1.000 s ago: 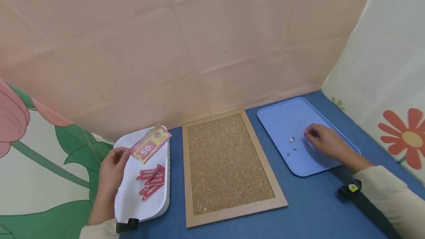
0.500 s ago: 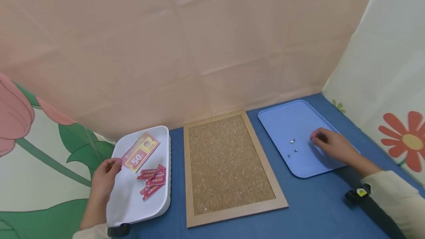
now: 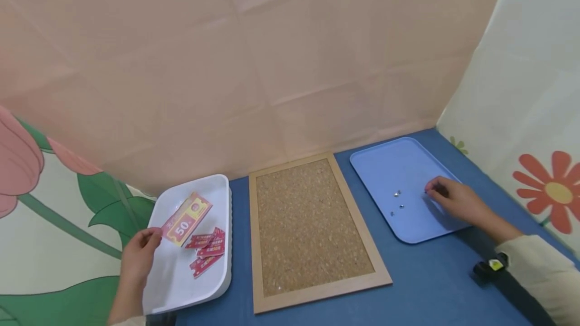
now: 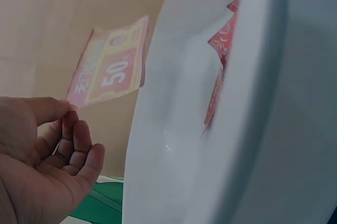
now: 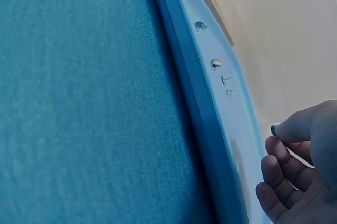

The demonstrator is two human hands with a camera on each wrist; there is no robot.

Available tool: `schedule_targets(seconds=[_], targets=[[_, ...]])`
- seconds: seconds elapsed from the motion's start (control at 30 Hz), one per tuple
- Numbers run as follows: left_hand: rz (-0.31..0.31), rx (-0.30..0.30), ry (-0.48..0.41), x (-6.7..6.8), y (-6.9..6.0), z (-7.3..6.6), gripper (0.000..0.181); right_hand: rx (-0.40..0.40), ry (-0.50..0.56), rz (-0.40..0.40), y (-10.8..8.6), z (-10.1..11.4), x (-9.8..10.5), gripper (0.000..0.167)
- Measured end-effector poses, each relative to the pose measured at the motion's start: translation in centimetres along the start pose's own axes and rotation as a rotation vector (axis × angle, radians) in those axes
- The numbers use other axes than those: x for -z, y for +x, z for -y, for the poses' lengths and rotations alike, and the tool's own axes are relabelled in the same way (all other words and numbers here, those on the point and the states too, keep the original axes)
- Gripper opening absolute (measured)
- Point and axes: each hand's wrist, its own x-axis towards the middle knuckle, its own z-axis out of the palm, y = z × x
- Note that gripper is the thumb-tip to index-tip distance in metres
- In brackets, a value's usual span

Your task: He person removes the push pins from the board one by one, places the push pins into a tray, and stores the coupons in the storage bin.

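My left hand (image 3: 139, 253) pinches a corner of a pink and yellow coupon marked 50 (image 3: 187, 219) between thumb and forefinger, holding it above the white tray (image 3: 169, 286). In the left wrist view the coupon (image 4: 111, 66) stands out from the fingertips. Smaller red coupons (image 3: 211, 243) lie overlapping inside that tray. Over the blue tray (image 3: 385, 162), my right hand (image 3: 457, 200) pinches a thumbtack (image 5: 274, 128), its head showing at the thumb tip in the right wrist view. Several loose thumbtacks (image 5: 216, 64) lie on the blue tray.
Between the two trays a wood-framed cork board (image 3: 312, 230) lies flat on the blue tablecloth (image 3: 421, 286). A beige sheet (image 3: 254, 64) rises behind the table, and a flowered sheet (image 3: 539, 89) closes off the right side.
My left hand has moved left and toward me with the coupon, now lower over the white tray. My right hand has shifted slightly right over the blue tray.
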Motion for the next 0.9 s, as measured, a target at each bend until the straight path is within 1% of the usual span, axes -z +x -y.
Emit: schedule_targets(seconds=[0.13, 0.27, 0.37, 0.43, 0.63, 0.9], targets=[[-0.028, -0.013, 0.031, 0.1, 0.0, 0.3, 0.054, -0.007, -0.005, 0.004, 0.1, 0.2, -0.1, 0.015], [-0.041, -0.008, 0.040, 0.0, -0.1, 0.6, 0.054, -0.016, -0.006, 0.008, 0.1, 0.2, -0.3, 0.015], [-0.067, -0.027, 0.047, -0.2, -0.1, 0.9, 0.051, -0.017, -0.007, 0.006, 0.2, 0.1, -0.5, 0.016], [-0.088, -0.042, 0.070, -0.2, -0.1, 1.1, 0.048, -0.011, -0.007, -0.001, 0.1, 0.0, -0.7, 0.016], [-0.105, -0.060, 0.146, -0.5, -0.3, 1.4, 0.047, 0.008, 0.002, -0.008, -0.2, 0.0, -0.9, 0.015], [-0.192, -0.158, 0.235, -1.1, -0.8, 1.2, 0.035, 0.004, 0.017, -0.001, -0.3, 0.1, -0.9, 0.018]])
